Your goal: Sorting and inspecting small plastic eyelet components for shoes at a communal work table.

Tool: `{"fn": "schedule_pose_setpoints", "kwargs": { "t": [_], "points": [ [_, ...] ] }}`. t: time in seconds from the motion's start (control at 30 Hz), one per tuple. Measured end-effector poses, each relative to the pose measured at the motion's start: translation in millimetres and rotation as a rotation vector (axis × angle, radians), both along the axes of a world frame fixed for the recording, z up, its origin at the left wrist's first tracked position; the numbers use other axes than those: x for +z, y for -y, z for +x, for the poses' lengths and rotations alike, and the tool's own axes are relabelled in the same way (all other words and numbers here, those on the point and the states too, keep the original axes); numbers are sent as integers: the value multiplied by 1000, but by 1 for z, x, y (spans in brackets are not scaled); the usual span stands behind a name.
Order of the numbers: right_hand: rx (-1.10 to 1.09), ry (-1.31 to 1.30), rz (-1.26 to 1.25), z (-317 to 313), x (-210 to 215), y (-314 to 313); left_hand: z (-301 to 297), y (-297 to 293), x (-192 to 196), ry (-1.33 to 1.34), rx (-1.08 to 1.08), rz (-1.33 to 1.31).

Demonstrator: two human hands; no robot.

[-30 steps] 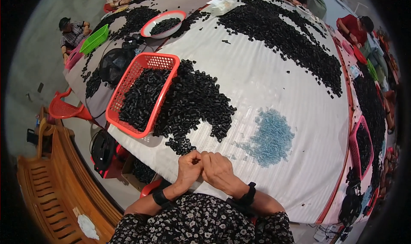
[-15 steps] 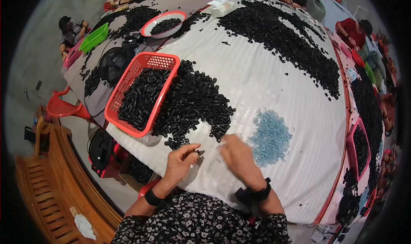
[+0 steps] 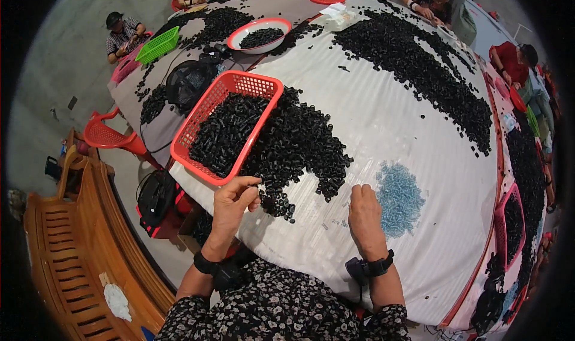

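My left hand [image 3: 232, 204] is closed in a pinch just below the front corner of the red plastic basket [image 3: 200, 172]. Whatever sits between its thumb and forefinger is too small to name. Beside it, a heap of small black cylindrical pieces [image 3: 299, 137] spreads over the white cloth, and more of them fill the basket. My right hand [image 3: 365, 215] points down to the cloth with fingers pressed together, next to a pile of tiny clear bluish pieces [image 3: 400, 200]. Its fingertips hide anything they hold. Both wrists wear dark straps.
Another broad heap of black pieces [image 3: 413, 65] lies at the far right. Beyond the red basket stand a black mesh fan [image 3: 187, 85], a red-rimmed white basin [image 3: 280, 25] and a green basket [image 3: 157, 46]. Several people work around the table. A wooden bench [image 3: 57, 245] is at left.
The view has shifted, so the table sits farther right. My left hand has moved toward the red basket. The right hand, blurred before, now rests steadier and slightly closer to the bluish pile.
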State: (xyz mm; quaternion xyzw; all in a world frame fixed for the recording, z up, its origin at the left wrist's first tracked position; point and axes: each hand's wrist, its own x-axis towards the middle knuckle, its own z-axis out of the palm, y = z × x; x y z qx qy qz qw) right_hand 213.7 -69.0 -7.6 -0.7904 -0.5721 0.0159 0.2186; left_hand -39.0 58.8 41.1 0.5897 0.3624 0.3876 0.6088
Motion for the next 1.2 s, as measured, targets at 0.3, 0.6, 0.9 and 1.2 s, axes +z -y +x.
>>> {"fn": "schedule_pose_setpoints", "kwargs": {
  "t": [0.3, 0.6, 0.9, 1.2],
  "points": [
    [-43, -83, 211, 3, -13, -2, -9, -4, 6, 49, -69, -206],
    [-47, -193, 341, 3, -8, -3, -27, -31, 2, -479, 285, 632],
    [42, -282, 408, 3, -9, -7, -31, -83, -10, -803, 453, 950],
    [101, -350, 425, 2, -10, -4, 20, -51, 0, -636, 189, 1336]
  ]
}}
